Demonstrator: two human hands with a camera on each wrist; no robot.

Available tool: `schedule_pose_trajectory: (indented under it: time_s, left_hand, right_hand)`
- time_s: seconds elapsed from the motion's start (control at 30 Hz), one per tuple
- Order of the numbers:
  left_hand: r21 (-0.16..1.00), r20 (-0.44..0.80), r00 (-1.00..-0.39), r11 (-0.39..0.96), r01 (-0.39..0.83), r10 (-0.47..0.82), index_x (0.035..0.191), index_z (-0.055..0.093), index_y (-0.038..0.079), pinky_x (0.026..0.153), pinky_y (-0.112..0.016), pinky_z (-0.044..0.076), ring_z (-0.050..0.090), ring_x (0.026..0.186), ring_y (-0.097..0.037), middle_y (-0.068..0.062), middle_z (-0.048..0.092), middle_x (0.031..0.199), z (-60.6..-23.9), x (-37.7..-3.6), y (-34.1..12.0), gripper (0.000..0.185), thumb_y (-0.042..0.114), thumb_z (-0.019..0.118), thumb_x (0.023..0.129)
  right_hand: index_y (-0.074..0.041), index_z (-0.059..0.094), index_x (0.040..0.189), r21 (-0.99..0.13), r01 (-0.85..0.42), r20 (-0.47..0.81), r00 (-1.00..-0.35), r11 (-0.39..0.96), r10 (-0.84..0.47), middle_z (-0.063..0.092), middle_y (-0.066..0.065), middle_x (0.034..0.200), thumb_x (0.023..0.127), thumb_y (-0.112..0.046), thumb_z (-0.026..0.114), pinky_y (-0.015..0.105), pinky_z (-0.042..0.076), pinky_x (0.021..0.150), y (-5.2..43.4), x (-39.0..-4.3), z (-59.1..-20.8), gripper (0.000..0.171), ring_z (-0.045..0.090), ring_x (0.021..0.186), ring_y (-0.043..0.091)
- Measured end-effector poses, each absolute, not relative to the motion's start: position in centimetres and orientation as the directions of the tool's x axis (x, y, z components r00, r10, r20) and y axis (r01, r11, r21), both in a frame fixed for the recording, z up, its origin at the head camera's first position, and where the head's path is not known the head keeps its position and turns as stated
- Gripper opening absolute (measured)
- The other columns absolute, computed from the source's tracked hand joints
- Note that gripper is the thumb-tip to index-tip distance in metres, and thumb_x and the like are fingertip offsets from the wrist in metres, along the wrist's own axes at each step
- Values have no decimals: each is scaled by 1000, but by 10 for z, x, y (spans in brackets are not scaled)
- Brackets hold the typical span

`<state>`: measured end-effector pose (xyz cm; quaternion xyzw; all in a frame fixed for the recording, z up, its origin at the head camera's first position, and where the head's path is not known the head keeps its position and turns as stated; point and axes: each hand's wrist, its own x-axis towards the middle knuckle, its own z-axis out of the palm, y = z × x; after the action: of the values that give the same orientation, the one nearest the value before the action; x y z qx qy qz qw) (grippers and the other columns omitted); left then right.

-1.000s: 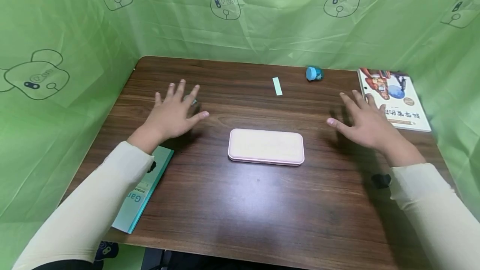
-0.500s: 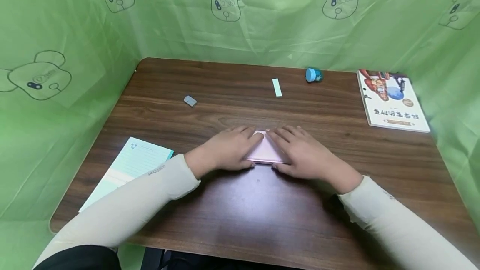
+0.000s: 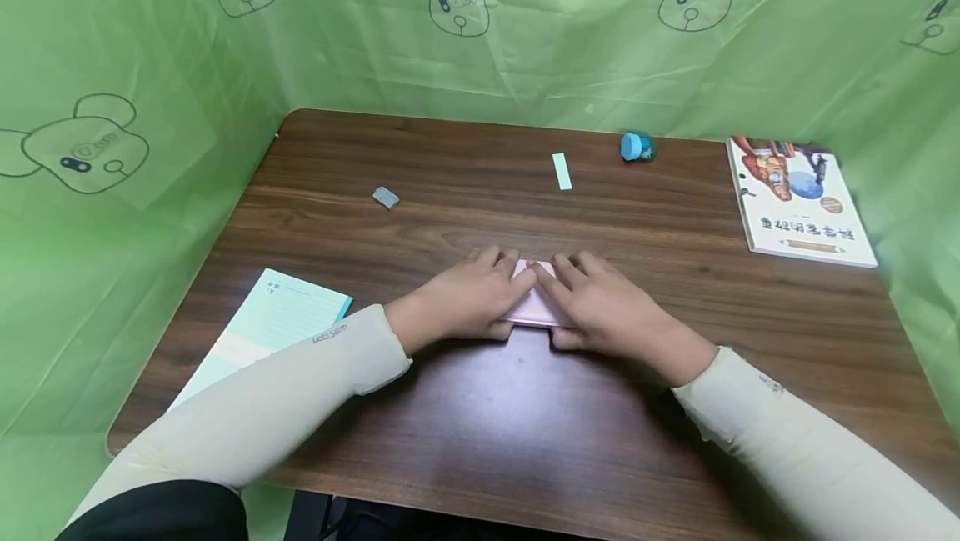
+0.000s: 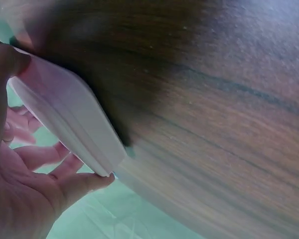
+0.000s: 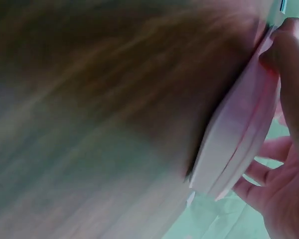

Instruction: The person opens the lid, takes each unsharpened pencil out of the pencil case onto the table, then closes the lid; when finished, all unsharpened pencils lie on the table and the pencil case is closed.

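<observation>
A flat pink pencil case (image 3: 534, 308) with rounded corners lies on the middle of the table, its ends covered by both hands. My left hand (image 3: 474, 295) grips its left part, fingers over the top and thumb at the near edge. On the right part, my right hand (image 3: 609, 306) holds it in the same way, and the two index fingers nearly meet over the lid. From the left wrist, the pencil case (image 4: 74, 112) shows a seam along its side, with the thumb at one edge. The right wrist view also shows the side seam of the pencil case (image 5: 236, 132).
A mint notebook (image 3: 258, 324) lies at the left, partly under the left sleeve. Farther back are a grey eraser (image 3: 386, 197), a pale paper strip (image 3: 562, 171) and a small blue-capped jar (image 3: 637, 147). A picture-covered book (image 3: 802, 203) lies at the back right.
Both hands, spread wide apart over the table one second ago, have come inward and taken hold of the pencil case. In the last half second they have barely moved; the head view shifted slightly.
</observation>
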<state>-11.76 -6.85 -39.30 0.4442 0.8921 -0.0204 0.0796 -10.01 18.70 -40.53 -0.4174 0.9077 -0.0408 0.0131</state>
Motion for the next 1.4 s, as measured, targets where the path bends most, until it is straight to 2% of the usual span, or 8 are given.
schedule_pose_trajectory:
  time_s: [0.3,0.43,0.57,0.67,0.83,1.03,1.23,1.4]
  left_hand:
    - [155,-127,-618,631,761,776,143,45,8,128,-68,42,57,145,-47,-24,59,155,-388,-122,-78,71,49,83,99]
    - [246,-70,-702,694,676,709,146,45,6,132,-71,32,41,162,-50,-28,40,174,-384,-119,-91,85,57,87,93]
    - [326,-4,-802,759,563,597,163,37,2,137,-65,27,28,170,-46,-28,27,180,-376,-113,-108,106,60,88,91]
    - [352,9,-860,803,481,511,168,31,-2,138,-58,31,35,167,-43,-26,37,175,-374,-108,-119,113,60,87,92]
    - [399,-72,-874,817,417,481,159,45,-1,123,-51,51,60,141,-33,-17,61,153,-379,-104,-124,99,56,90,91]
    - [390,-136,-850,816,426,509,161,47,3,126,-49,50,60,148,-31,-15,62,158,-390,-105,-117,103,59,93,87]
    - [376,-179,-842,827,419,508,163,46,2,126,-50,50,59,149,-32,-15,62,158,-393,-106,-113,107,58,95,85]
    - [391,-176,-845,824,410,505,160,50,4,123,-49,52,62,144,-30,-13,66,154,-397,-105,-112,103,55,97,84]
  right_hand:
    - [-4,62,156,-411,-669,-58,-659,619,-750,69,25,151,104,-36,79,60,58,112,207,-119,-380,64,71,133,43]
    - [-13,72,147,-595,-529,-98,-700,605,-707,78,8,139,106,-33,78,52,62,105,213,-134,-369,46,75,121,24]
    - [-17,78,138,-705,-390,-95,-776,592,-624,82,3,122,111,-27,71,38,61,92,218,-154,-365,30,71,103,19]
    - [-16,78,139,-745,-301,-91,-838,595,-538,81,7,124,116,-28,64,32,57,92,220,-169,-365,30,68,107,20]
    - [-14,76,142,-781,-164,-128,-903,603,-411,76,10,141,116,-41,59,36,52,102,218,-190,-372,41,64,122,21]
    - [-11,73,145,-814,-30,-191,-930,580,-316,72,13,146,115,-44,60,34,48,98,212,-208,-387,47,58,121,24]
    - [-11,70,149,-822,73,-271,-923,565,-274,65,13,156,116,-44,58,43,43,112,210,-218,-398,48,55,139,28]
    - [-11,69,149,-817,82,-272,-928,570,-256,65,13,157,116,-44,58,42,44,113,211,-217,-404,48,55,142,28]
